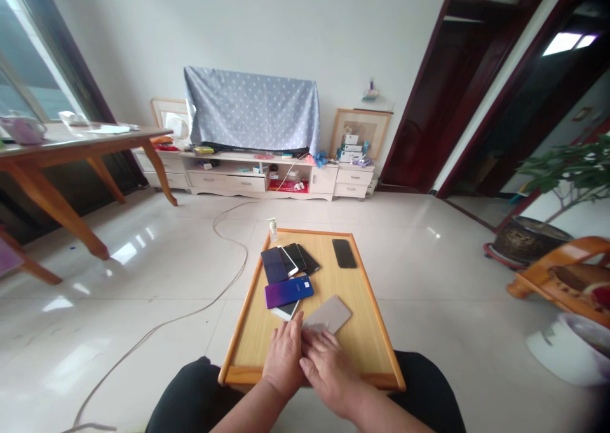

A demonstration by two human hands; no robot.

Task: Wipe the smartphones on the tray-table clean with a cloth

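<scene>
A small wooden tray table (366,318) stands over my lap with several phones lying on it. My left hand (284,353) rests flat on the table with fingers stretched forward, touching the near edge of a grey-beige phone (330,313). My right hand (328,369) lies beside it, fingers flat on the same phone's near end. A purple-blue phone (288,291) lies just beyond, partly over a white phone (286,310). Farther back, a fan of overlapping dark phones (288,261) and one separate black phone (344,253) lie near the far edge. A small clear bottle (273,229) stands at the far left corner.
A cable (223,287) snakes over the glossy tiled floor to the left. A wooden table (71,147) stands at the left, a white TV cabinet (252,175) with a cloth-covered screen at the back wall. A potted plant (548,229) and wooden chair (562,274) are on the right.
</scene>
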